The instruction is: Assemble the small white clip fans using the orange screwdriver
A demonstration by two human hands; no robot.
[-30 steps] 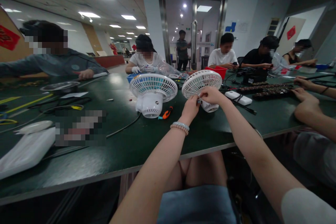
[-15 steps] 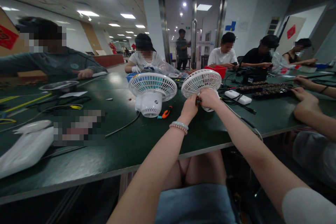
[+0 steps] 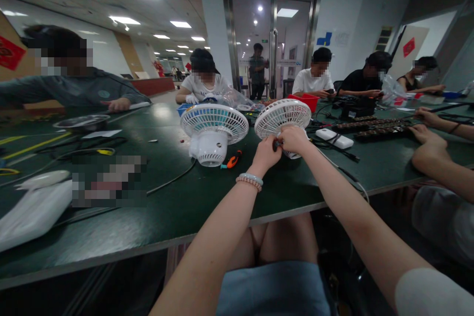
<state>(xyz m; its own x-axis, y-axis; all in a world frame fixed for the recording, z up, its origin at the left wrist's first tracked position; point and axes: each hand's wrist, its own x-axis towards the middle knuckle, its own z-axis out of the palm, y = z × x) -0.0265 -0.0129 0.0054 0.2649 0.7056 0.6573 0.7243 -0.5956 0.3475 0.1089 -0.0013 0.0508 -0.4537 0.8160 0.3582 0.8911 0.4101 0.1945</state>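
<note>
My left hand (image 3: pixel 267 154), with bracelets at the wrist, is closed at the back of the right-hand white fan (image 3: pixel 283 114). My right hand (image 3: pixel 295 139) is closed beside it, covering much of that fan's motor housing. A small dark part (image 3: pixel 276 144) shows where the fingers of both hands meet; its kind is too small to make out. To the left a second white fan (image 3: pixel 215 126) rests on the table, with its housing towards me. An orange and black tool (image 3: pixel 234 159) with a teal tip lies between that fan and my left hand.
On the green table (image 3: pixel 177 227) lie a white power bank (image 3: pixel 334 138) with cables and a white plastic bag (image 3: pixel 37 207) at left. A red bin (image 3: pixel 306 102) stands behind the fans. Circuit strips (image 3: pixel 385 127) lie near a co-worker's hands (image 3: pixel 425 133). Other people sit around the table.
My left hand has turned slightly, and more of the dark part shows between the fingers. Both hands stay at the right-hand fan. The view has shifted a little.
</note>
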